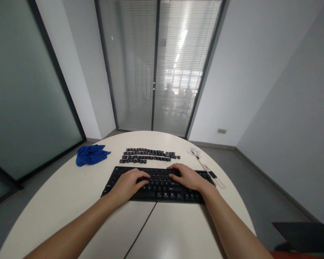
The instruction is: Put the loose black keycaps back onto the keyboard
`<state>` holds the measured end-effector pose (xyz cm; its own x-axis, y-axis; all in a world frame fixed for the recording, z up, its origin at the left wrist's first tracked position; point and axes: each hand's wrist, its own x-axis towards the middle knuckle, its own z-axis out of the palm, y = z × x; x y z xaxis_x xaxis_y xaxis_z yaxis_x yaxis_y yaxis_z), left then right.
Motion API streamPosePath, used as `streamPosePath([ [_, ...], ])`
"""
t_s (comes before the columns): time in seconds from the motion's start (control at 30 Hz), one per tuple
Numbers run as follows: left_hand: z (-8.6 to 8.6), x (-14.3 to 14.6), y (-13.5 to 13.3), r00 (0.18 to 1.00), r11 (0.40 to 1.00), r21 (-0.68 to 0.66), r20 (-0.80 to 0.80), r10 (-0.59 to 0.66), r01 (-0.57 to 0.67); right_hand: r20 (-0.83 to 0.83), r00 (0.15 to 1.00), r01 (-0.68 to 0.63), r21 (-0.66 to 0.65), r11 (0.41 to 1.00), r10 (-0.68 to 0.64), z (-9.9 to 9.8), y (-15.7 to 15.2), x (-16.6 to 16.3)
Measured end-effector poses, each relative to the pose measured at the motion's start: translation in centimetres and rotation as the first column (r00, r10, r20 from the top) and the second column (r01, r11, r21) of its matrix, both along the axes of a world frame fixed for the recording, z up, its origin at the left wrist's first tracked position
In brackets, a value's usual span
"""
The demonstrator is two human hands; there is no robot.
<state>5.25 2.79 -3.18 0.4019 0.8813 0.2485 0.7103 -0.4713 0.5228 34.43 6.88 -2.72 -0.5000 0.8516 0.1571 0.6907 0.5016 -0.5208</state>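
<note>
Your keyboard is black, its keys marked in white; the loose keycaps repeat that pairing; the cloth to your left is solid royal blue; your tabletop is cream, crossed by one black seam; facing you, the blinds show fine horizontal grey stripes within dark grey frames; the floor is grey.
</note>
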Motion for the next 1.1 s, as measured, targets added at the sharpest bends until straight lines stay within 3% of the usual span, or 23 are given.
streamPosePath([
  [0.3, -0.16, -0.31, 0.21, 0.991, 0.995, -0.02, 0.095, -0.095, 0.098, 0.003, 1.0, -0.006, 0.012, 1.0, 0.006, 0.01, 0.02, -0.04],
  [0.67, -0.15, -0.29, 0.35, 0.989, 0.993, -0.105, 0.144, -0.032, 0.047, 0.002, 1.0, -0.004, 0.004, 1.0, 0.004, -0.02, 0.09, 0.02],
  [1.1, 0.21, -0.32, -0.18, 0.989, 0.987, 0.068, 0.022, -0.149, 0.147, 0.006, 1.0, 0.007, 0.003, 1.0, -0.007, 0.05, -0.04, 0.02],
])
